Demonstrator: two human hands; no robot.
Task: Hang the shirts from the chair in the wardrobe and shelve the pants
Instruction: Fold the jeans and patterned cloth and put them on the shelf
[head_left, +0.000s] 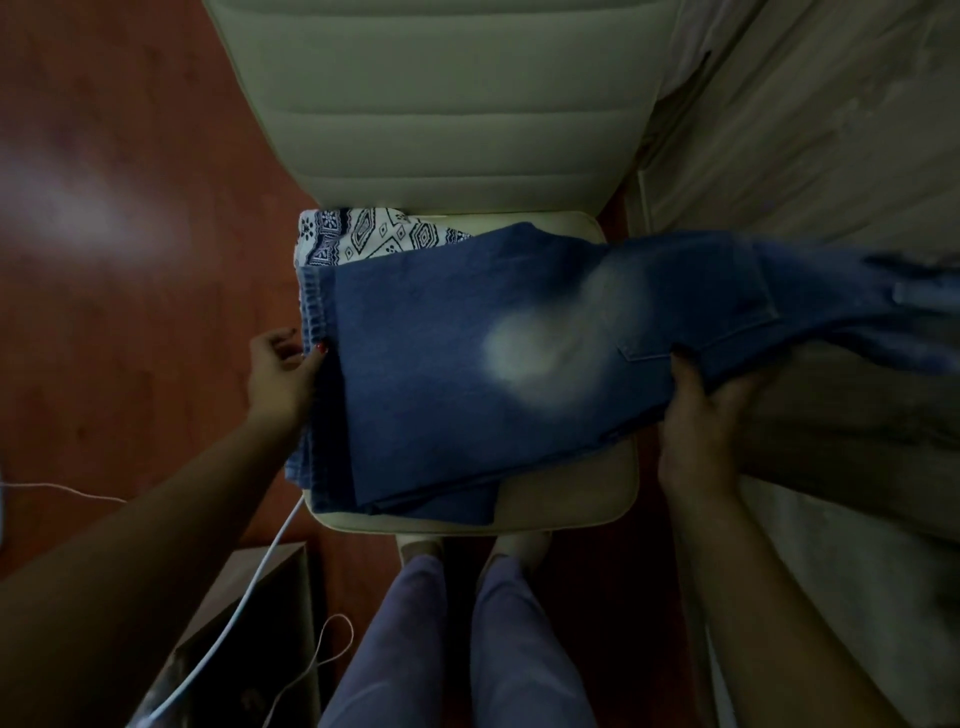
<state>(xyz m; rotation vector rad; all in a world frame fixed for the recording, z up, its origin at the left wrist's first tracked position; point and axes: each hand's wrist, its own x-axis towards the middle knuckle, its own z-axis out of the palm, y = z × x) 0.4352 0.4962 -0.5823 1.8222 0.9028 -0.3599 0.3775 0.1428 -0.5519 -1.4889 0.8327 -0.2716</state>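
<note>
Head view, dim light.
- Blue denim pants, folded flat, with a pale faded patch mid-panel and a stitched pocket toward the right. They lie across the seat of the cream padded chair and cover it from the left edge past the right edge, where the cloth runs off, blurred.
- Left hand: at the seat's left edge, thumb and curled fingers pinching the gathered, ribbed end of the denim.
- Right hand: at the seat's right edge, clamped on the denim just beside the pocket, thumb on top.
- White cloth with navy geometric print: at the back left corner of the seat, partly under the pants.
- Chair back has horizontal quilted ribs.
- Thin white cable on the reddish wood floor, lower left.
</note>
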